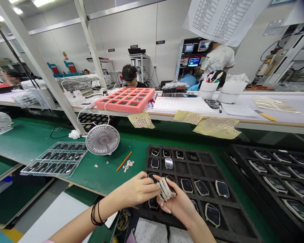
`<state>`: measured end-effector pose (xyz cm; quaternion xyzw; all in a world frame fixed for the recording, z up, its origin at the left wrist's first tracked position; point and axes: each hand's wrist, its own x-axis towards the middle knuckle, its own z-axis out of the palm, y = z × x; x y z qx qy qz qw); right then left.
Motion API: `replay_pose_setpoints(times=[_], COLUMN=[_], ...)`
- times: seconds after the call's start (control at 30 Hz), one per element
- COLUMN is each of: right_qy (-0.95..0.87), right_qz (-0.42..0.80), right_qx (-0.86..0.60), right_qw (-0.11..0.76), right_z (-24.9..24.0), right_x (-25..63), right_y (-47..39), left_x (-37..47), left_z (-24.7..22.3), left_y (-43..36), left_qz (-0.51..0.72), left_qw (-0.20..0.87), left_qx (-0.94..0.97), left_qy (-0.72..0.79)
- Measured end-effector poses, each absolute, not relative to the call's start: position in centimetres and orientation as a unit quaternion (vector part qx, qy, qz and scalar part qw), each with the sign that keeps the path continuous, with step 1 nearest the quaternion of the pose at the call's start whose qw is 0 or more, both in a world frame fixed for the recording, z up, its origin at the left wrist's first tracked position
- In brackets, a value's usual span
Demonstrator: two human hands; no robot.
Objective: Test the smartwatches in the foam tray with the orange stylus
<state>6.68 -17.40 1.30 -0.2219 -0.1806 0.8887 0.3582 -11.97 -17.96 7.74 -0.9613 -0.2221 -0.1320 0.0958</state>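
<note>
A small stack of watch cases (167, 189) is between my two hands, above a black foam tray (184, 167). My right hand (178, 200) is wrapped round the stack from the right and below. From the left, my left hand (140, 189) has its fingers closed at the stack's left side; its fingertips are partly hidden behind the cases. Several square watches, such as a dark-faced one (212, 214), lie in the tray's compartments around and beyond my hands. Part of the tray is hidden under the hands.
A grey fan (102, 139) stands on the green table (91, 184), near an orange stick (124, 161) and small pieces (128, 165). A clear tray of dark parts (57, 158) lies left; another watch tray (245, 179) is right. Beyond the shelf (243, 118), people sit and stand.
</note>
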Motion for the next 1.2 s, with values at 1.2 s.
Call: replay_pose_setpoints(times=[1.2], right_qy=[-0.287], right_qz=[0.855], right_qx=[-0.287], right_qw=[0.322], right_z=[0.0], right_x=[4.2], right_y=[-20.2], left_x=[-16.3], left_z=[2.9], left_y=[-16.4], left_qz=[-0.250], left_qw=[-0.395], left_qx=[-0.740], left_qy=[-0.483])
